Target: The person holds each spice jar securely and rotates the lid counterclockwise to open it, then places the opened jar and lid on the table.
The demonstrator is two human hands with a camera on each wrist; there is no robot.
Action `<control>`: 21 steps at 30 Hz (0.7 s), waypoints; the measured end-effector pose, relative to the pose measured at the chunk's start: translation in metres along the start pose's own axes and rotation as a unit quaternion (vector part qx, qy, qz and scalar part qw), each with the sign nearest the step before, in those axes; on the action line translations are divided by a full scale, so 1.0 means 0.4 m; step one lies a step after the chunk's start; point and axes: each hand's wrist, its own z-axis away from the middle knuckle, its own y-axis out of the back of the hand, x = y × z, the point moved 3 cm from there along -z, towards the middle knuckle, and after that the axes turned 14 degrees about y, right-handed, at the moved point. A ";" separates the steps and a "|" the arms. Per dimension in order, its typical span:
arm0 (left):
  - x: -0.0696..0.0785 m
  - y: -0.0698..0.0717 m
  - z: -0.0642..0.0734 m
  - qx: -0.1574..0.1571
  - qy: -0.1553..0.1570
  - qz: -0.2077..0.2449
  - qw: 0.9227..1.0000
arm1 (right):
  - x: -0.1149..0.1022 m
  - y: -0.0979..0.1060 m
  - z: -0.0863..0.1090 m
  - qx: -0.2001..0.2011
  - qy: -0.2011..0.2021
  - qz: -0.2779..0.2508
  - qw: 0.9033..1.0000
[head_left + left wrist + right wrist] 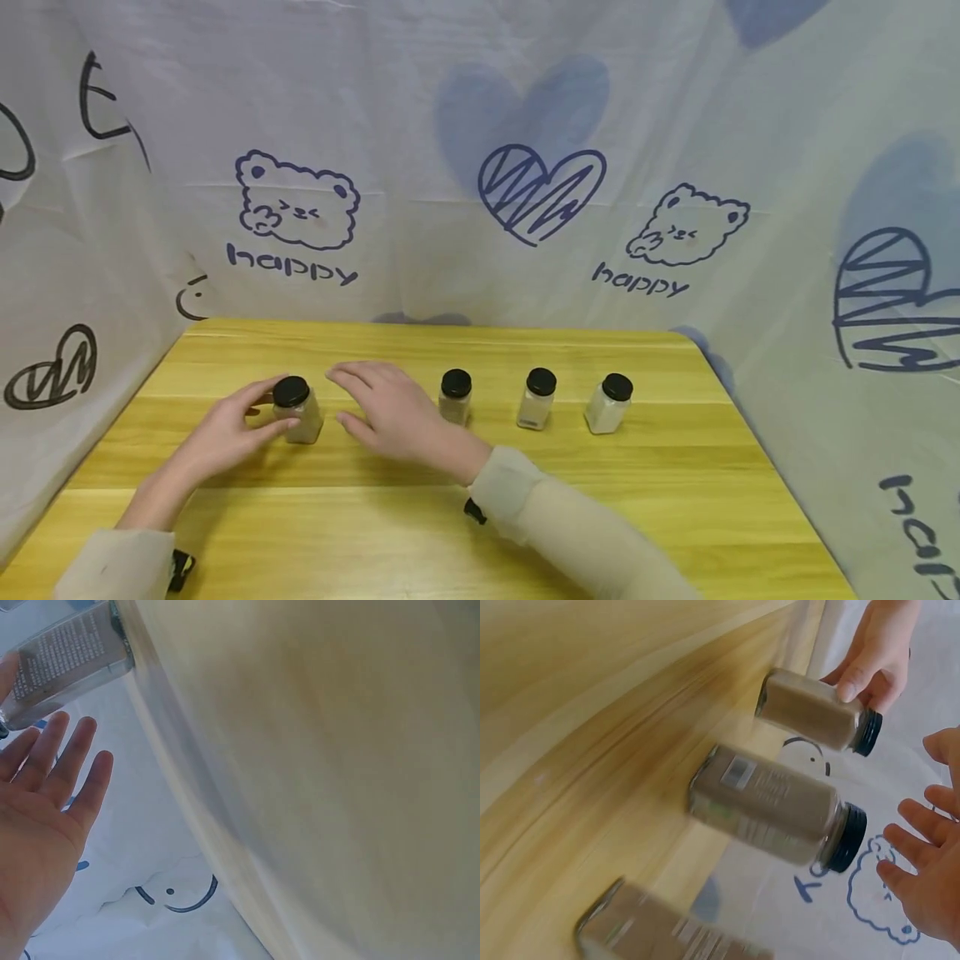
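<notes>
A square glass spice jar [303, 423] with a black cap stands at the left of the table. My left hand [228, 429] holds it between thumb and fingers, with the thumb on its near side. In the left wrist view, printed text shows on that jar [67, 656], and the other fingers of the left hand [45, 810] spread away from it. My right hand [397, 412] hovers between this jar and a second spice jar [455, 400], palm down and holding nothing. In the right wrist view, the second jar [765, 806] shows a barcode near the right fingers.
Two more black-capped jars stand farther right, one [536, 404] beside another with pale contents [607, 408]. The yellow wood-grain table [360, 533] ends at a white printed cloth [405, 233] behind and at both sides. Black straps [474, 510] show at the cuffs.
</notes>
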 end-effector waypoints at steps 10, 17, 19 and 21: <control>-0.006 0.008 -0.003 0.019 -0.038 -0.072 0.997 | -0.018 -0.034 -0.084 -0.034 -0.024 -0.024 0.999; -0.004 0.011 -0.002 0.051 -0.075 -0.143 0.986 | -0.025 -0.061 -0.125 -0.029 -0.041 -0.038 0.998; -0.005 0.012 0.000 0.058 -0.082 -0.155 0.983 | -0.027 -0.066 -0.137 -0.025 -0.042 -0.037 0.998; -0.006 0.013 0.002 0.063 -0.090 -0.159 0.981 | -0.030 -0.071 -0.148 -0.023 -0.043 -0.035 0.998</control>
